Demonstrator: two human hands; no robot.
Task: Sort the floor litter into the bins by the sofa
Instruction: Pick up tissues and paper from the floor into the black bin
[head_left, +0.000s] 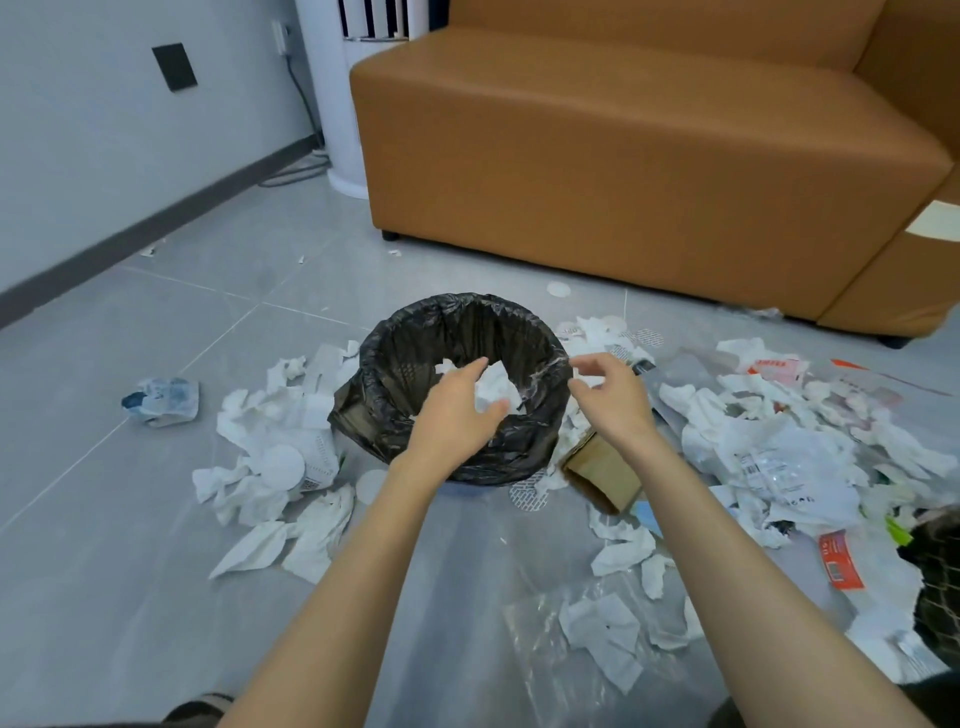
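A round bin lined with a black bag stands on the grey floor in front of the sofa. My left hand hovers over its opening with fingers spread and relaxed. A crumpled white tissue lies inside the bin just past my left fingertips. My right hand is at the bin's right rim, fingers loosely curved and holding nothing. White tissues are heaped left of the bin. Mixed paper and plastic wrappers are spread to its right.
A small open cardboard box lies against the bin's right side. A crumpled blue-white packet sits alone at left. Clear plastic film covers the near floor. A dark mesh-like container shows at the right edge. A white tower appliance stands beside the sofa.
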